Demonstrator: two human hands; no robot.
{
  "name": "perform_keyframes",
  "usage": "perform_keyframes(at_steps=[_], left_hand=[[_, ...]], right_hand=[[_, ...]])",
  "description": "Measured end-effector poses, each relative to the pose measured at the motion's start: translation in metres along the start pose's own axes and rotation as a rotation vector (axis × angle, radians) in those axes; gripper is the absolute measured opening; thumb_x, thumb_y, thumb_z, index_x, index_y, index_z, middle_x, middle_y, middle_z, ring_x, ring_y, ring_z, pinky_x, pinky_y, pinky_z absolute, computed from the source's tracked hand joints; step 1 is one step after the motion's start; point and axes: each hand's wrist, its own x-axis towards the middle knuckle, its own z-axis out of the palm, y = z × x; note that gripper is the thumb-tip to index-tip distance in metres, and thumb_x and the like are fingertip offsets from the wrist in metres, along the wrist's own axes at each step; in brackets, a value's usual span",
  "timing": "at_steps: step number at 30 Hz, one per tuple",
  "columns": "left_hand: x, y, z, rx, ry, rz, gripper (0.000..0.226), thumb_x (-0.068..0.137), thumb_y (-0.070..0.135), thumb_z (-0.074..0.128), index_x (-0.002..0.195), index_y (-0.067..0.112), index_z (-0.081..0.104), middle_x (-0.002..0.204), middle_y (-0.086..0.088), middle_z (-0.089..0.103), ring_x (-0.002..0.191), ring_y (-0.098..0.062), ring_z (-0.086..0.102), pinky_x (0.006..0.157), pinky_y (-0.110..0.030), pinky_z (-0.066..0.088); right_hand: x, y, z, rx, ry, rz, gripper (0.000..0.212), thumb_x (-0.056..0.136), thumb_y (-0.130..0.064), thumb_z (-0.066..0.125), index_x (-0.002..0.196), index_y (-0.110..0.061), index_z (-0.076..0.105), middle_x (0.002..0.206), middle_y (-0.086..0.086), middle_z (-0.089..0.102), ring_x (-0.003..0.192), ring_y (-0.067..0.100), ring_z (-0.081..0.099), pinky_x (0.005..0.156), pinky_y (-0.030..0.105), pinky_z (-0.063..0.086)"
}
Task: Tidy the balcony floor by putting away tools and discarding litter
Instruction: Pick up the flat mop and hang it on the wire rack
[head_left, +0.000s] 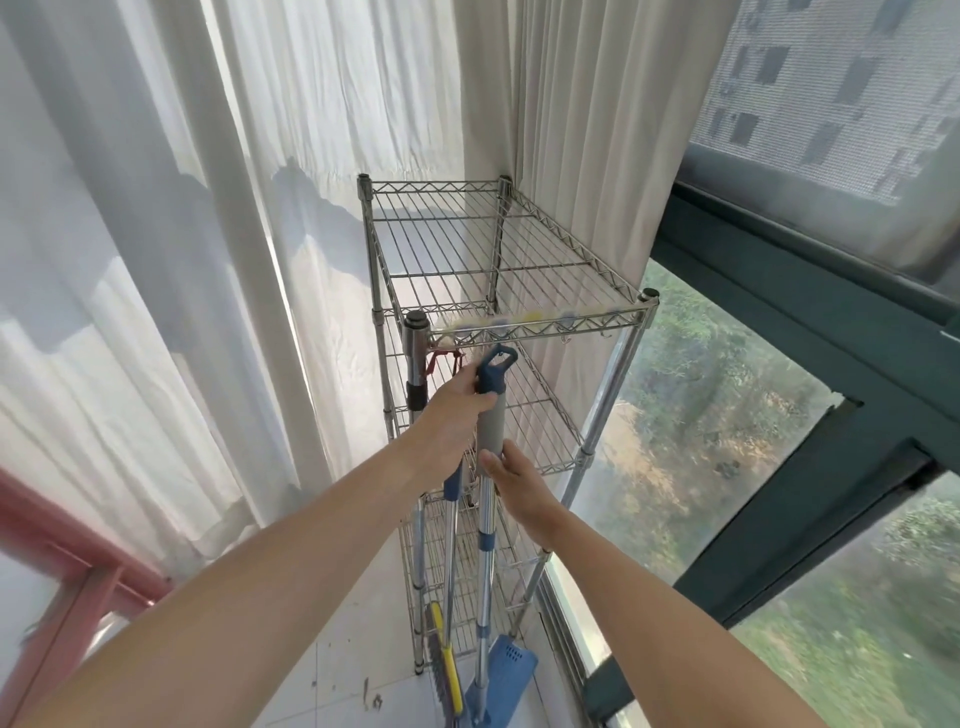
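My left hand (457, 415) grips the blue top end of a long metal handle (489, 415) with a grey sleeve, held upright against the front of a chrome wire rack (519, 322). My right hand (517, 486) holds the same handle just below the grey sleeve. That handle runs down to a blue dustpan (506, 670) standing on the floor. Beside it a second pole (451, 545) leads down to a broom with a yellow head (445, 660). A dark-capped pole (415, 358) hangs at the rack's front left corner.
White curtains (208, 260) hang on the left and behind the rack. A dark green window frame (810, 322) and glass run along the right. A red frame (78, 566) stands at lower left. Small dark debris (369, 699) lies on the white tiled floor.
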Motion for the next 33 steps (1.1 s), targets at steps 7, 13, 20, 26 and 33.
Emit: perform_keyframes(at_steps=[7,13,20,26,33], left_hand=[[-0.010,-0.007,-0.007,-0.032,-0.051,-0.042,0.058,0.096,-0.005,0.041,0.146,0.026,0.036,0.146,-0.008,0.045,0.137,-0.027,0.039,0.113,-0.050,0.025],[-0.017,-0.011,-0.005,0.024,-0.036,-0.033,0.066,0.096,-0.007,0.039,0.149,0.030,0.025,0.148,-0.007,0.040,0.129,-0.021,0.043,0.109,-0.041,0.033],[-0.022,-0.018,0.000,0.114,0.015,-0.040,0.075,0.092,-0.007,0.039,0.149,0.037,0.019,0.144,0.008,0.041,0.128,-0.015,0.043,0.110,-0.039,0.034],[-0.025,-0.018,-0.001,0.136,0.027,-0.038,0.074,0.091,-0.009,0.039,0.149,0.033,0.023,0.143,-0.001,0.045,0.126,-0.023,0.048,0.108,-0.044,0.039],[-0.031,-0.017,-0.004,0.101,0.002,-0.028,0.068,0.092,-0.009,0.040,0.148,0.027,0.028,0.147,-0.005,0.042,0.134,-0.025,0.042,0.111,-0.047,0.034]], right_hand=[[0.002,-0.005,0.002,0.037,0.000,0.013,0.027,0.099,-0.029,0.042,0.115,-0.009,0.047,0.098,0.008,0.049,0.090,0.020,0.044,0.078,0.031,0.037],[-0.002,-0.013,0.001,0.023,0.010,0.063,0.026,0.099,-0.027,0.041,0.120,-0.013,0.049,0.098,0.000,0.054,0.082,0.008,0.046,0.070,0.024,0.035],[-0.003,-0.017,0.002,0.031,0.031,0.098,0.031,0.101,-0.029,0.037,0.128,-0.017,0.048,0.099,-0.009,0.055,0.085,0.003,0.046,0.070,0.024,0.036],[-0.003,-0.018,0.004,0.035,0.046,0.094,0.032,0.101,-0.026,0.035,0.130,-0.016,0.048,0.097,-0.009,0.055,0.084,0.003,0.046,0.073,0.024,0.037],[-0.004,-0.020,0.006,0.042,0.080,0.087,0.035,0.102,-0.023,0.031,0.134,-0.014,0.044,0.093,-0.008,0.051,0.081,0.005,0.044,0.070,0.023,0.036]])
